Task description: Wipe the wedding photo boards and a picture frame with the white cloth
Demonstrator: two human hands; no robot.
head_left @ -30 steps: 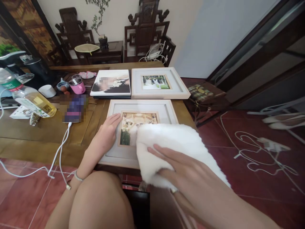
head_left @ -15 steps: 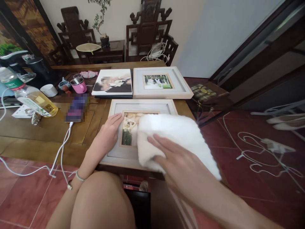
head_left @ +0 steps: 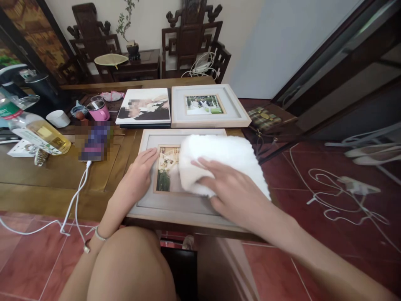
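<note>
A pale picture frame [head_left: 163, 205] lies flat at the near edge of the wooden table [head_left: 46, 175], with a photo in its middle. My left hand [head_left: 139, 175] rests flat on the frame's left side, fingers stretched out over the mat. My right hand [head_left: 233, 190] presses a fluffy white cloth [head_left: 219, 156] down on the frame's right half, fingers spread flat on top of the cloth. The cloth hides most of the photo and the frame's right edge.
Behind lie a second pale frame [head_left: 208, 121] and a photo album [head_left: 144, 110]. To the left are a pink mug [head_left: 98, 111], a white cup [head_left: 57, 118], a tilted bottle [head_left: 34, 131], a phone with white cable [head_left: 75, 200]. Cables [head_left: 341, 196] lie on the red tile floor at right.
My right hand has slid the white cloth away from me, up across the frame, uncovering the frame's lower edge. My left hand has stayed on the frame's left side.
</note>
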